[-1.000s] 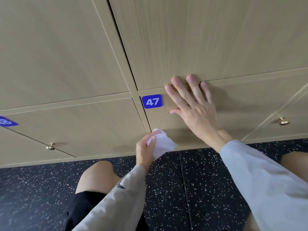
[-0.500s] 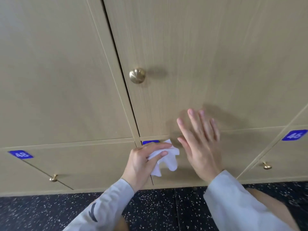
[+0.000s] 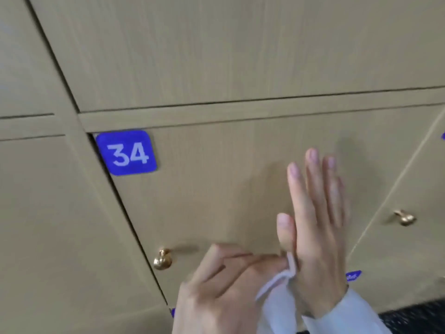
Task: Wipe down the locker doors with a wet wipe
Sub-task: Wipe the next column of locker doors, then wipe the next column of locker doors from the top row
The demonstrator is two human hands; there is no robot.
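A beige wood-grain locker door (image 3: 216, 201) fills the middle of the view, with a blue tag reading 34 (image 3: 127, 153) at its top left corner and a brass knob (image 3: 163, 259) low on its left side. My left hand (image 3: 216, 290) pinches a white wet wipe (image 3: 277, 283) and holds it against the palm of my right hand. My right hand (image 3: 315, 232) is upright in front of the door with straight fingers. Most of the wipe is hidden between the hands.
More locker doors surround this one: one above (image 3: 240, 49), one to the left (image 3: 48, 225), one to the right with its own brass knob (image 3: 405, 217). A small blue tag (image 3: 352, 276) shows below right. Dark speckled floor (image 3: 414, 317) is at the bottom right corner.
The view has risen from locker 47 near the floor to locker 34. My right hand left the door surface, and my left hand brought the wipe up against its palm.
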